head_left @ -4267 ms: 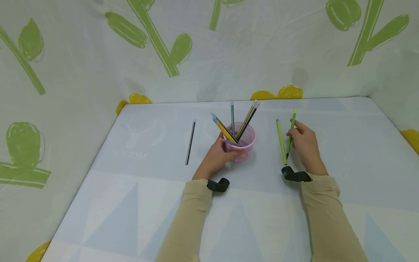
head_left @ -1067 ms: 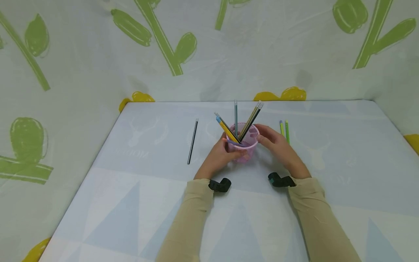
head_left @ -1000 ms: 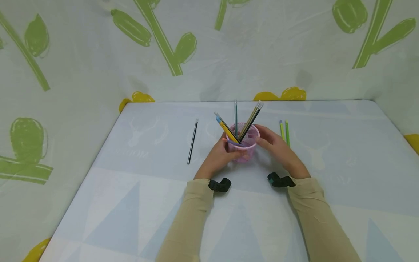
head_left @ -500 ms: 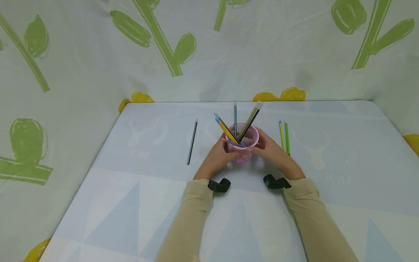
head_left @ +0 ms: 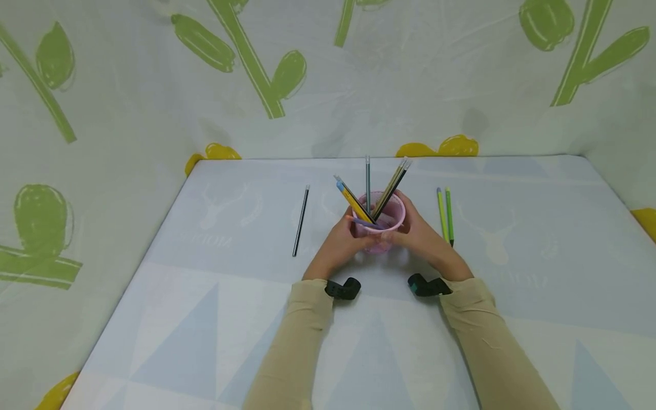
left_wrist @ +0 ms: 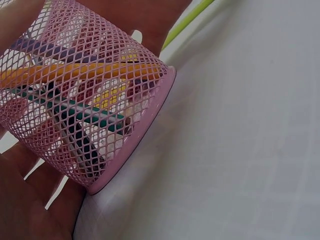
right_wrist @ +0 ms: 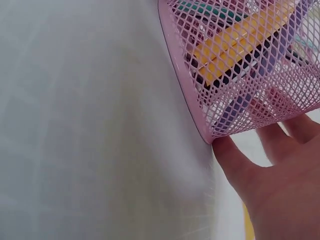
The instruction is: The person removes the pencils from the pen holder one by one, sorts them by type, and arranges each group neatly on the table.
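A pink mesh pencil cup stands mid-table in the head view, with several pencils leaning in it. Among them are a yellow-orange pencil, a teal one and a black one. My left hand grips the cup from the left, thumb across its front. From the other side my right hand holds it too, its thumb meeting the front wall near the left thumb. The right wrist view shows fingers of the right hand at the cup's base rim. Both hands' far fingers are partly hidden behind the cup.
Right of the cup lie a yellow-green pencil and a green pencil, side by side. A single black pencil lies to the left. The table has a pale patterned cover and meets a leaf-print curtain at the back.
My right hand has let go of the green pencil, leaving it beside the yellow-green one. It has moved left and wrapped round the pencil cup; the left hand has kept its grip there.
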The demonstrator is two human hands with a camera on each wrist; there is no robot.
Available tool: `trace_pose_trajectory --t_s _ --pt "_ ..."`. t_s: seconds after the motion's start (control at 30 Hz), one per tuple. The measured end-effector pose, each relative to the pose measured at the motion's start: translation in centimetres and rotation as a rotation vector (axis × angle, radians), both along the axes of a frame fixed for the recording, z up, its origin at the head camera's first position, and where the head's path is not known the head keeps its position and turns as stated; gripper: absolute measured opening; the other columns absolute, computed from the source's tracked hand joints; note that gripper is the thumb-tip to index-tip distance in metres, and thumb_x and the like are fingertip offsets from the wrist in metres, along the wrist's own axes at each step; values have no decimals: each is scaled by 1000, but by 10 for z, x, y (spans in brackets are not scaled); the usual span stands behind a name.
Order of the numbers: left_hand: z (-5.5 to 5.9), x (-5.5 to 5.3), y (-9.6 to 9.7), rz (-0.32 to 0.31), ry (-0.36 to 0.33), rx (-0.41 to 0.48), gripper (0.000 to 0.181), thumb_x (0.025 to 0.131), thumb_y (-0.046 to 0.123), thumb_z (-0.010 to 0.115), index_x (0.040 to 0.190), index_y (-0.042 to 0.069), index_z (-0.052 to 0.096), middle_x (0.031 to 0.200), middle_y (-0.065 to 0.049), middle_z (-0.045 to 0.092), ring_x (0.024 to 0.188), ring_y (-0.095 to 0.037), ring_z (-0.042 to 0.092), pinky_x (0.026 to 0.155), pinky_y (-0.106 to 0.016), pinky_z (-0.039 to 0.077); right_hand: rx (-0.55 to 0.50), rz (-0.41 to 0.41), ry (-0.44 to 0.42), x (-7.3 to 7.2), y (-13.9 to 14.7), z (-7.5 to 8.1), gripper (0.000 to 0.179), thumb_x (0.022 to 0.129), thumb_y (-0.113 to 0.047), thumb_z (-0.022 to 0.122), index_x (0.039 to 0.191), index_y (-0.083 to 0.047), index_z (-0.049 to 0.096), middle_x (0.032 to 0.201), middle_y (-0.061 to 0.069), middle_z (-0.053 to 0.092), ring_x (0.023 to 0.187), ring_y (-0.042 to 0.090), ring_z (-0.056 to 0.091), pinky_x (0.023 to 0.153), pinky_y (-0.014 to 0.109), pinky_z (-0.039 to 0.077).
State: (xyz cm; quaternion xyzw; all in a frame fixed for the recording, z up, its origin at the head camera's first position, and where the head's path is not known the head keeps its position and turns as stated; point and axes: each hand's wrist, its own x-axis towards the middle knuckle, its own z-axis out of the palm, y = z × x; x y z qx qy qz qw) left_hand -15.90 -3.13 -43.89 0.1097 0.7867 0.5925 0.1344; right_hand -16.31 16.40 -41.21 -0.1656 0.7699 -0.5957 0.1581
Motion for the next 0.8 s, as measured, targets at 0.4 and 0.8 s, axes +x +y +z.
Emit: trace_pose_trajectory --t_s 0.4,0.8 --pt "-1 -1 1 13 -3 14 87 68 54 73 138 48 21 139 11 42 129 -13 37 106 -44 30 10 -21 2 0 0 0 81 84 -30 63 145 -35 9 148 3 22 136 23 23 106 59 21" --pt "26 10 -13 -115 -5 183 66 86 21 62 142 20 27 134 -4 45 120 -18 44 104 -35 35 23 -43 -13 -3 0 -4 84 83 -32 65 145 -32 9 151 2 17 138 25 20 106 57 24"
